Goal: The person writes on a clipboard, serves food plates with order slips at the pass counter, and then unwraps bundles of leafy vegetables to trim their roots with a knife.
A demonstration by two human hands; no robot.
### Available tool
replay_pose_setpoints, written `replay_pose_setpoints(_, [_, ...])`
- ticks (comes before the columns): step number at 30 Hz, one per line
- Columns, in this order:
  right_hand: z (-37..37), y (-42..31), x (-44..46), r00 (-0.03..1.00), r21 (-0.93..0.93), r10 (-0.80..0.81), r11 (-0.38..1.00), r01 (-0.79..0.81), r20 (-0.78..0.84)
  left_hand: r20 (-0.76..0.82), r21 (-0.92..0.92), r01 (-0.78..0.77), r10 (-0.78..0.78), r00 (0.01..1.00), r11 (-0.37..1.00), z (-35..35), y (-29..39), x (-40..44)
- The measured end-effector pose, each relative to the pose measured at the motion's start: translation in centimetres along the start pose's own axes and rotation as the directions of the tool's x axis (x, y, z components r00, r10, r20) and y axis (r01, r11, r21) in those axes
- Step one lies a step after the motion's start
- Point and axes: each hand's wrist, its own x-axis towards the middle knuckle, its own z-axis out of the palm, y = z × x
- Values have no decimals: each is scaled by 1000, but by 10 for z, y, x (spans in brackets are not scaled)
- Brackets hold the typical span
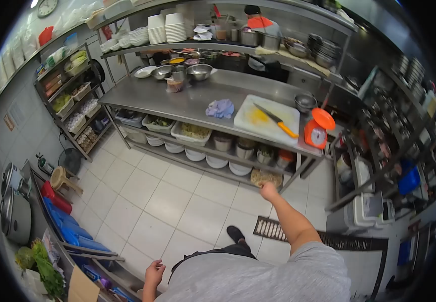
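Observation:
My right hand (pixel 267 191) is stretched out in front of me with its fingers curled in, and nothing shows in it. In the view it overlaps the near edge of a container of pale, noodle-like food (pixel 267 176) low under the steel table; whether they touch, I cannot tell. Down at my left side hangs my left hand (pixel 154 273), its fingers loosely bent and a little apart, holding nothing. On the steel table (pixel 172 113) lie a white cutting board (pixel 250 126) with yellow stains, an orange-handled knife (pixel 277 121) and a crumpled bluish cloth (pixel 220 108).
An orange scale (pixel 319 128) stands at the table's right end. Metal bowls (pixel 199 72) sit farther back. Bowls and tubs (pixel 192 132) fill the shelves below. A floor grate (pixel 273 229) lies to my right; a stool (pixel 63 180) stands left. A person (pixel 263 22) is behind the table.

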Motion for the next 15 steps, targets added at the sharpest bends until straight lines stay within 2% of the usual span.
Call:
replay_pose_setpoints(1, [-20,3,32,993,-37,-33,999,29,-114,95,76,25,-32,995,997,14,5,22])
replay_pose_setpoints(2, [-46,0,67,971,-75,-82,995,67,-223,94,84,67,-75,993,994,31,-5,45])
replay_pose_setpoints(3, [-70,-1,100,949,-151,-128,985,87,-287,60,47,81,-84,995,996,47,-12,61])
replay_pose_setpoints(4, [-94,-5,130,935,-152,-126,985,79,-332,-19,72,205,-204,979,976,64,-18,73])
replay_pose_setpoints(5, [-111,-5,160,913,-186,-71,982,-6,-403,-92,88,338,-331,939,937,80,-29,78])
replay_pose_setpoints(6, [-123,11,193,864,-246,-178,967,65,-472,-97,198,356,-343,934,913,95,-57,78])
replay_pose_setpoints(7, [-127,39,232,802,-368,-262,928,57,-537,-100,307,370,-357,929,877,111,-71,77])
replay_pose_setpoints(8, [-151,31,248,900,-413,-120,908,-70,-418,-119,273,403,-385,915,874,115,-56,70])
replay_pose_setpoints(9, [-157,46,273,903,-497,-144,864,-85,-405,64,228,535,-560,826,814,112,-44,59])
replay_pose_setpoints(10, [-165,41,279,923,-509,-96,853,-118,-374,259,202,651,-681,685,732,118,-33,52])
replay_pose_setpoints(12, [-161,46,300,933,-453,21,870,-194,-358,219,120,706,-712,667,698,134,-27,41])
replay_pose_setpoints(13, [-161,48,310,935,-452,22,871,-192,-355,179,78,737,-737,652,671,139,-34,28])
replay_pose_setpoints(14, [-156,50,321,940,-451,23,873,-185,-341,270,293,633,-697,664,716,146,-62,26])
replay_pose_setpoints(15, [-146,52,328,946,-324,-14,941,-97,-324,365,476,486,-667,649,733,150,-82,28])
